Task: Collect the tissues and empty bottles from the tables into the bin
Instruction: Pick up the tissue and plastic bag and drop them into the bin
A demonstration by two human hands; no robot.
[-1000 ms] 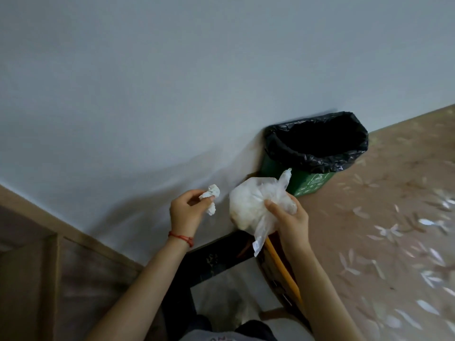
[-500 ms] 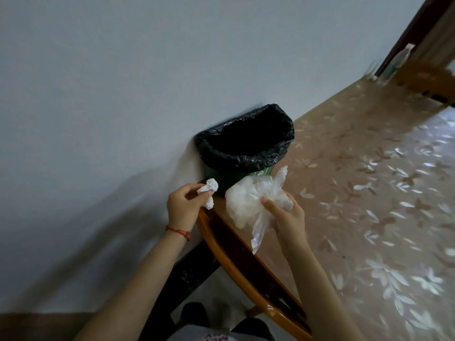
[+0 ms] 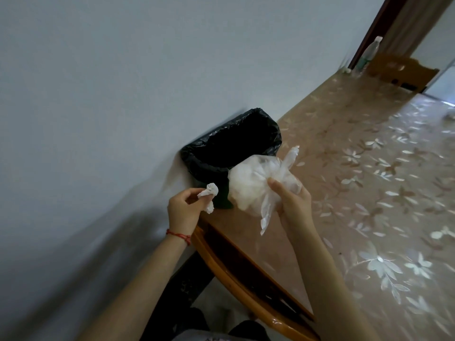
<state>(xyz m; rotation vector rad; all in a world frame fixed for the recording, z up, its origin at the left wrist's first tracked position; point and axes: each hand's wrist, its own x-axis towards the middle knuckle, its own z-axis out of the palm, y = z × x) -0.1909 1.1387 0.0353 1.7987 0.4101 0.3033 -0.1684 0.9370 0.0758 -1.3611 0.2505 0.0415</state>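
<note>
Head view: my left hand (image 3: 183,209) pinches a crumpled tissue (image 3: 209,194); my right hand (image 3: 291,201) grips a tissue-filled plastic bag (image 3: 256,182). Both sit just short of the bin (image 3: 231,146) beside the surface (image 3: 369,193). I recommend centring each over the opening before release.

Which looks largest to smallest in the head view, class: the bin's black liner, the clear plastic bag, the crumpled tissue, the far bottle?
1. black liner
2. clear plastic bag, nearer the camera, so its true size against the liner is unsure
3. crumpled tissue and far bottle look about alike; the bottle is much farther away, so unranked.
</note>
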